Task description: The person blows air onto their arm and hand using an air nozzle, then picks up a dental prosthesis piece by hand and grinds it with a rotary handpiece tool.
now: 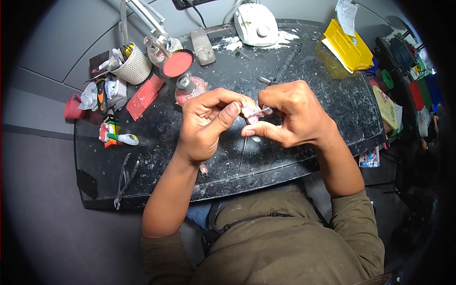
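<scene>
Above the desk, my left hand is closed, pinching a small pink-and-white dental piece between thumb and fingers. My right hand is curled beside it, its thumb tip close under the piece. From its fingers a small shiny tool with a rounded end points at the dental piece; the rest of it is hidden. Below the hands shows a thin metal rod; whether it touches the desk I cannot tell. A small pink fragment lies by my left wrist.
On the black desk are pliers, a glue bottle, pink wax sheets and a pan of pink wax. A white control box and corded handpiece stand behind. A yellow tray sits at right.
</scene>
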The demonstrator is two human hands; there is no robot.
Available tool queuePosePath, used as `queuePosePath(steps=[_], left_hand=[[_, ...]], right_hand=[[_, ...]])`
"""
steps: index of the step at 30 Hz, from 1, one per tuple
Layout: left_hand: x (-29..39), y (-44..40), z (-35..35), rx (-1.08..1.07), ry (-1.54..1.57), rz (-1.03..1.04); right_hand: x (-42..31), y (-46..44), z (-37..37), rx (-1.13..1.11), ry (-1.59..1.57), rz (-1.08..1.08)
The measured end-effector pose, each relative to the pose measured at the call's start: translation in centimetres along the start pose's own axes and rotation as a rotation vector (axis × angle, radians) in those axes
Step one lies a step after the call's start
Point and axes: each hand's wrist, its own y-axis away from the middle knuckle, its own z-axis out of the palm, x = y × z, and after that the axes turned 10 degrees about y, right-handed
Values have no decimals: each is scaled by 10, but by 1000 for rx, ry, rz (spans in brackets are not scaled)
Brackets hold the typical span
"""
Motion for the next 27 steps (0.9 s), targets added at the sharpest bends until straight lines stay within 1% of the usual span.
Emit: queuePosePath(steps=[2, 5, 8, 11, 15, 17, 22, 27], left_hand=[[1, -1, 0, -1, -40, 18], [1, 0, 0, -1, -8, -3], [2, -1, 3, -19, -10, 3], [0, -1, -2, -17, -47, 27], [1, -2, 0, -22, -40, 25], [1, -2, 3, -29, 27, 30], [-3, -2, -5, -45, 23, 28], [-3, -2, -3, -53, 70, 17]], right_hand=[[0, 0, 1, 6, -9, -1], [-1, -1, 0, 25, -39, 9], [-1, -3, -4, 27, 8, -7], [0, -1, -3, -21, 10, -1], [-1, -2, -3, 15, -14, -13], [-1, -2, -4, 31, -24, -5], [1, -1, -3, -15, 0, -23], [-1, -3, -4, 10, -24, -9]])
